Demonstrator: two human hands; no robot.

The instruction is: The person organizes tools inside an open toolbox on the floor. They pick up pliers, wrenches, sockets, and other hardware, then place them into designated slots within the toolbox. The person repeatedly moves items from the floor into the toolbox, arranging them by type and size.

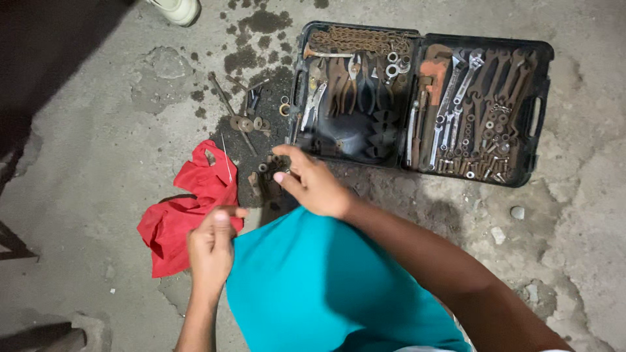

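Note:
My right hand point(312, 182) reaches forward over a small pile of rusty nuts and metal parts point(266, 175) on the concrete floor, fingers curled; whether it holds a piece I cannot tell. My left hand point(212, 244) is closed near the edge of a red cloth point(186, 212) lying on the floor, thumb up; it seems to pinch something small or the cloth's edge. My teal garment point(313, 287) fills the lower middle and hides the floor beneath.
An open black tool case point(542, 117) lies ahead, holding rusty wrenches, pliers, a chain, sockets and bolts. Loose rusty washers and rods point(244, 117) lie left of it on dark oil stains. A white shoe point(176, 10) shows at top left.

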